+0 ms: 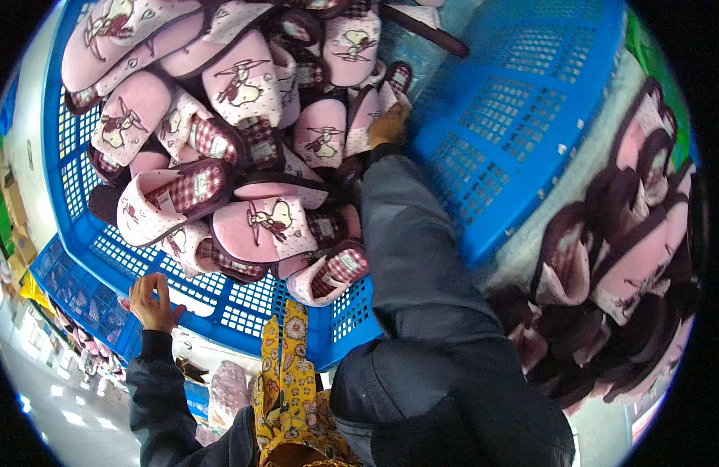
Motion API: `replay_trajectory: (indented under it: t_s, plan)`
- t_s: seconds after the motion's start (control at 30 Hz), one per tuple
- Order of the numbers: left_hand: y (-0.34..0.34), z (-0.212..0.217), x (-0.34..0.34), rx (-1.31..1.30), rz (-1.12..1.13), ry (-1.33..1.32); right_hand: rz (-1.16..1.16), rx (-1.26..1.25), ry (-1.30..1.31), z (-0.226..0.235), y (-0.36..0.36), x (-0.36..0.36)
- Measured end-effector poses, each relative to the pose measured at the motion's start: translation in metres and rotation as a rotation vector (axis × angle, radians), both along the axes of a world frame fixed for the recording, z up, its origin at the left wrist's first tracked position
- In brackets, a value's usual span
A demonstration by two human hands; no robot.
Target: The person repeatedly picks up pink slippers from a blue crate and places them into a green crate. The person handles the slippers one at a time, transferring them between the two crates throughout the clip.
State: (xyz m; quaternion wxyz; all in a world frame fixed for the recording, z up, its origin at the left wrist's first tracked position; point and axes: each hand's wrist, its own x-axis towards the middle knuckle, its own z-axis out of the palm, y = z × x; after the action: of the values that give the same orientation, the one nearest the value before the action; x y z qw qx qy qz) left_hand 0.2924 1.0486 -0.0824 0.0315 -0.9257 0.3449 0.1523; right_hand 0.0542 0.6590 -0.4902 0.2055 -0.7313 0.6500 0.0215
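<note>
Pink and white slippers [258, 227] with dark trim, a cartoon dog print and checked linings lie heaped in a large blue plastic basket [523, 117]. My right hand [389, 126] reaches in to the right side of the heap, its fingers closed at the edge of a slipper [364, 118]; the fingertips are partly hidden. At the basket's near left rim is my left hand [151, 302], its fingers bent over the edge beside a handle slot.
More such slippers [640, 233] are piled outside the basket on the right. A second blue basket [79, 300] stands to the lower left, above a shiny floor [56, 397]. Clear plastic film [433, 47] lies at the basket's far side. A yellow patterned cloth [291, 350] hangs down my front.
</note>
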Motion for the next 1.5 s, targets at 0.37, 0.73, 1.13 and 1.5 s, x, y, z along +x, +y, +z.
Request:
replay_trajectory:
  t_s: [0.37,0.73,1.13,1.5]
  plan:
    - [0.002,0.001,-0.004,-0.011,0.046,0.036,0.39,0.46,0.349,-0.001,-0.073,0.008]
    - [0.008,0.002,0.004,-0.124,-0.038,0.007,-0.115,-0.152,-0.224,0.19,-0.112,0.042]
    - [0.01,0.006,0.003,-0.184,-0.005,0.004,-1.338,1.303,-1.119,0.261,0.071,0.037]
    - [0.012,0.008,0.004,-0.2,-0.026,0.011,-0.562,1.112,-0.839,0.303,0.123,0.019]
